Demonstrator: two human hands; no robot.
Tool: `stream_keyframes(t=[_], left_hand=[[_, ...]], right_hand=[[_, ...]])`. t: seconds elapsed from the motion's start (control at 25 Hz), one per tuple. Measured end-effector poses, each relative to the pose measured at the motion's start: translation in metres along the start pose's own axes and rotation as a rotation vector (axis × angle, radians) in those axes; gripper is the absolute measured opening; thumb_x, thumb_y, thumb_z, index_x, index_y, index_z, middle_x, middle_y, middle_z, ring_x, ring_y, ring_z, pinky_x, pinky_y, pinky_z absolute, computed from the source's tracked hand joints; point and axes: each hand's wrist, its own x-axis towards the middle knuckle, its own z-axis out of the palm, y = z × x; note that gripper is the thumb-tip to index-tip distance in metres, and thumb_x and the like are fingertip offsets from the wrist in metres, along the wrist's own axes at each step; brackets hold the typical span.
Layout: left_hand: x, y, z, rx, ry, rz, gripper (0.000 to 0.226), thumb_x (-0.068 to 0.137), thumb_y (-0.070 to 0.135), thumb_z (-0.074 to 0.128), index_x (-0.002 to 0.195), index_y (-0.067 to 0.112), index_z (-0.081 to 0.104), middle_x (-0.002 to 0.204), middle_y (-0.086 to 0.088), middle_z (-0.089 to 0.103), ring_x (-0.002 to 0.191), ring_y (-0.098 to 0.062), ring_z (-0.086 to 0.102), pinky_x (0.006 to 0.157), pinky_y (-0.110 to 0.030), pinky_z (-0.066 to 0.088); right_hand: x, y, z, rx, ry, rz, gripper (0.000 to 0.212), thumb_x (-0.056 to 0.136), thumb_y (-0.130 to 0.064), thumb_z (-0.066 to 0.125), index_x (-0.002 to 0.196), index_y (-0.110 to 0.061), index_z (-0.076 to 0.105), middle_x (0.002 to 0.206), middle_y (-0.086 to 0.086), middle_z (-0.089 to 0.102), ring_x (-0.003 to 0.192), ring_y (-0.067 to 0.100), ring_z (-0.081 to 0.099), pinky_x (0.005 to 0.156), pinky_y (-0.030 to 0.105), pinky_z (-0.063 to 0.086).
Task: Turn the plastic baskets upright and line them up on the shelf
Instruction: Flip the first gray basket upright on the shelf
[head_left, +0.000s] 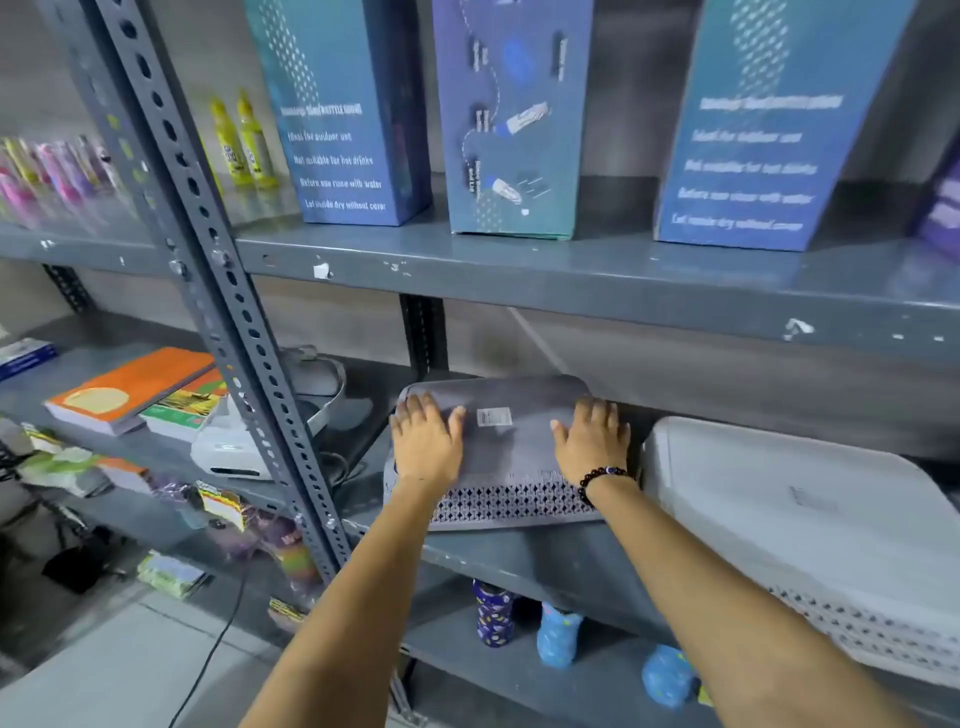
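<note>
A grey plastic basket (511, 447) lies upside down on the middle shelf (545, 564), its flat bottom with a white label facing up and its perforated wall toward me. My left hand (426, 441) rests flat on the left part of that bottom, fingers spread. My right hand (592, 441), with a dark bead bracelet at the wrist, lies flat on the right part. Just to the right, a larger white basket (810, 525) also lies upside down, overhanging the shelf's front edge.
Three tall blue boxes (511, 119) stand on the shelf above, close over the baskets. A slotted grey upright (228, 312) runs left of them. Books (130, 389) and a white device (228, 447) lie on the left bay. Patterned bottles (493, 613) stand on the shelf below.
</note>
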Motion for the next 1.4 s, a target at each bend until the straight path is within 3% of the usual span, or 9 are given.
stream_keyframes(t=[0.24, 0.48, 0.6, 0.68, 0.76, 0.92, 1.08, 1.24, 1.4], left_hand=[[0.053, -0.015, 0.001, -0.356, -0.125, -0.635, 0.064, 0.100, 0.046, 0.025, 0.142, -0.002, 0.031, 0.150, -0.022, 0.035, 0.136, -0.036, 0.038, 0.109, -0.044, 0.034], [0.065, -0.015, -0.022, -0.584, 0.088, -0.569, 0.063, 0.099, 0.049, 0.023, 0.135, 0.000, 0.041, 0.141, -0.023, 0.048, 0.127, -0.039, 0.049, 0.102, -0.046, 0.040], [0.062, -0.018, -0.036, -1.083, 0.319, -0.470, 0.043, 0.099, 0.045, 0.029, 0.107, 0.009, 0.053, 0.121, -0.014, 0.059, 0.108, -0.032, 0.056, 0.091, -0.039, 0.040], [0.057, -0.029, -0.040, -1.422, 0.276, -0.485, 0.033, 0.096, 0.049, 0.037, 0.089, 0.023, 0.058, 0.115, -0.007, 0.059, 0.106, -0.025, 0.055, 0.092, -0.034, 0.040], [0.054, -0.052, -0.036, -1.581, 0.101, -0.516, 0.044, 0.090, 0.059, 0.040, 0.110, 0.026, 0.061, 0.118, -0.005, 0.062, 0.112, -0.023, 0.056, 0.102, -0.037, 0.041], [0.031, -0.091, -0.030, -1.433, -0.244, -0.547, 0.052, 0.090, 0.062, 0.038, 0.084, 0.016, 0.062, 0.076, -0.006, 0.063, 0.070, -0.023, 0.059, 0.068, -0.039, 0.050], [0.028, -0.100, -0.029, -1.379, -0.322, -0.593, 0.038, 0.097, 0.038, 0.043, 0.078, 0.011, 0.062, 0.084, -0.007, 0.064, 0.072, -0.023, 0.060, 0.069, -0.034, 0.048], [0.047, -0.103, -0.019, -0.971, -0.291, -0.599, 0.037, 0.100, 0.028, 0.042, 0.080, 0.002, 0.057, 0.072, -0.009, 0.054, 0.063, -0.021, 0.052, 0.059, -0.030, 0.042], [0.041, -0.109, -0.002, -0.682, -0.254, -0.468, 0.039, 0.102, 0.020, 0.034, 0.121, -0.005, 0.057, 0.123, -0.027, 0.060, 0.115, -0.037, 0.059, 0.096, -0.045, 0.047]], right_hand=[[0.048, -0.003, 0.008, 0.318, -0.186, 0.460, 0.073, 0.093, -0.049, 0.032, 0.147, 0.000, 0.021, 0.152, 0.023, 0.028, 0.138, 0.038, 0.031, 0.113, 0.049, 0.029], [0.051, -0.018, -0.009, 0.725, 0.178, 0.577, 0.059, 0.095, -0.044, 0.032, 0.132, 0.000, 0.047, 0.137, 0.028, 0.046, 0.125, 0.040, 0.046, 0.102, 0.044, 0.037], [0.031, -0.019, -0.023, 1.303, 0.513, 0.553, 0.043, 0.092, -0.032, 0.043, 0.113, 0.000, 0.061, 0.104, 0.013, 0.063, 0.096, 0.025, 0.058, 0.090, 0.037, 0.042], [0.012, -0.015, -0.029, 1.601, 0.580, 0.614, 0.036, 0.088, -0.038, 0.049, 0.094, -0.008, 0.067, 0.076, -0.001, 0.066, 0.077, 0.015, 0.060, 0.077, 0.033, 0.046], [-0.010, -0.008, -0.025, 1.567, 0.538, 0.671, 0.045, 0.089, -0.049, 0.045, 0.109, -0.013, 0.062, 0.093, 0.002, 0.063, 0.094, 0.016, 0.056, 0.090, 0.036, 0.045], [-0.042, 0.015, -0.005, 1.462, 0.257, 0.663, 0.070, 0.083, -0.058, 0.046, 0.142, -0.020, 0.040, 0.149, 0.006, 0.040, 0.140, 0.022, 0.032, 0.119, 0.042, 0.020], [-0.049, 0.036, 0.007, 1.316, 0.160, 0.701, 0.043, 0.087, -0.027, 0.056, 0.125, -0.006, 0.058, 0.123, 0.010, 0.062, 0.103, 0.024, 0.059, 0.096, 0.033, 0.044], [-0.049, 0.043, 0.023, 1.036, 0.051, 0.706, 0.040, 0.087, -0.011, 0.046, 0.118, 0.012, 0.057, 0.109, 0.029, 0.064, 0.091, 0.033, 0.059, 0.074, 0.034, 0.044], [-0.058, 0.043, 0.034, 0.979, 0.076, 0.715, 0.028, 0.084, 0.000, 0.040, 0.087, 0.012, 0.066, 0.104, 0.040, 0.061, 0.078, 0.035, 0.059, 0.070, 0.038, 0.047]])
